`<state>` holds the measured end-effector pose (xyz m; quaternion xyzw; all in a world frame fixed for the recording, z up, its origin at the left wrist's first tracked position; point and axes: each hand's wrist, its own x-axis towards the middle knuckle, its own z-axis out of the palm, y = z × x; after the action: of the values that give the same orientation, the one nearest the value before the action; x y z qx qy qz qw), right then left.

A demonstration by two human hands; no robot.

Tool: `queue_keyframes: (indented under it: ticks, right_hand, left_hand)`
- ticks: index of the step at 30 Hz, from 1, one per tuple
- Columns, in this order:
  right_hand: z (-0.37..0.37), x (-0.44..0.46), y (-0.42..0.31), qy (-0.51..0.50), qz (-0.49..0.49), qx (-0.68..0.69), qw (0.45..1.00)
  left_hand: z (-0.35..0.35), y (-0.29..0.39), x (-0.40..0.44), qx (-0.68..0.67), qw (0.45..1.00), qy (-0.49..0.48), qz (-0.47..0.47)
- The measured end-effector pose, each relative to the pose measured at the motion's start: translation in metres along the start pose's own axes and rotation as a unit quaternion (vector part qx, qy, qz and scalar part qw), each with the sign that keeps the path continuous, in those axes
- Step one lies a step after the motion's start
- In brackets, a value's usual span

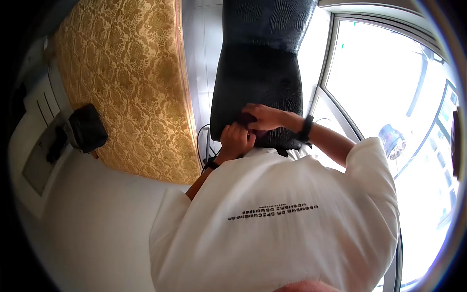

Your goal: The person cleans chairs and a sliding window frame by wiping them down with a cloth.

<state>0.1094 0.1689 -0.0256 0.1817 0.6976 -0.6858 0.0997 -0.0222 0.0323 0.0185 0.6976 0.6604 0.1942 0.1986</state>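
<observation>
A dark maroon, soft-looking thing, perhaps folded cloth (246, 118), is bunched between my two hands in front of my waist, over the near end of a black textured leather-like seat (258, 78). My left hand (236, 138) has its fingers curled closed at the lower left side of it. From above and to the right, my right hand (265, 117) grips it with bent fingers. Most of the maroon thing is hidden by the hands, so its exact kind does not show. Each wrist wears a black band.
A mattress with gold floral fabric (126, 87) lies on the left, with a black bag-like item (88, 127) at its edge. Cables (200, 141) run beside the seat. A bright glass door or window (379, 68) stands on the right, with a fan-like object (393, 141) near it.
</observation>
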Motion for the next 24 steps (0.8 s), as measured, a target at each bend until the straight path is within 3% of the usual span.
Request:
queue_keyframes:
  ticks: [1,3,5,7,9,11,12,16,18,21,24]
  right_hand:
    - [0.008,0.016,0.004,-0.003,-0.004,-0.004,1.0]
    - [0.004,0.056,0.026,0.125,0.035,0.018,0.991]
    - [0.0,0.091,0.06,0.19,0.036,-0.043,0.98]
    - [-0.025,0.101,0.062,0.173,0.099,-0.059,0.978]
    - [-0.044,0.086,0.089,0.157,0.075,-0.173,0.969]
    - [-0.049,0.048,0.142,0.113,0.175,-0.239,0.948]
    - [-0.062,0.021,0.147,0.095,0.215,-0.205,0.95]
    - [-0.077,-0.038,0.076,-0.006,0.346,-0.165,0.924]
    - [-0.06,-0.031,0.042,-0.044,0.35,-0.142,0.925]
    - [-0.006,-0.004,0.053,0.061,0.155,0.061,0.984]
    - [-0.002,0.058,0.033,0.079,0.147,-0.004,0.986]
  left_hand:
    - [0.001,0.002,-0.001,0.015,1.0,-0.002,-0.001]
    - [0.004,0.002,0.0,0.01,1.0,-0.022,0.014]
    - [-0.002,0.002,0.001,0.002,1.0,-0.027,0.013]
    - [-0.005,0.002,-0.001,-0.012,0.999,-0.039,0.031]
    - [-0.005,0.005,-0.004,-0.018,0.999,-0.029,0.024]
    - [-0.005,0.004,-0.001,-0.021,1.0,-0.007,0.021]
    - [-0.004,0.005,0.002,-0.013,1.0,-0.003,0.023]
    - [0.006,0.006,0.002,-0.033,0.999,-0.002,0.014]
    - [0.004,0.004,0.0,-0.039,0.999,-0.015,0.02]
    - [0.002,-0.003,0.001,-0.043,0.998,-0.005,0.052]
    - [0.009,-0.006,-0.002,-0.083,0.993,0.027,0.082]
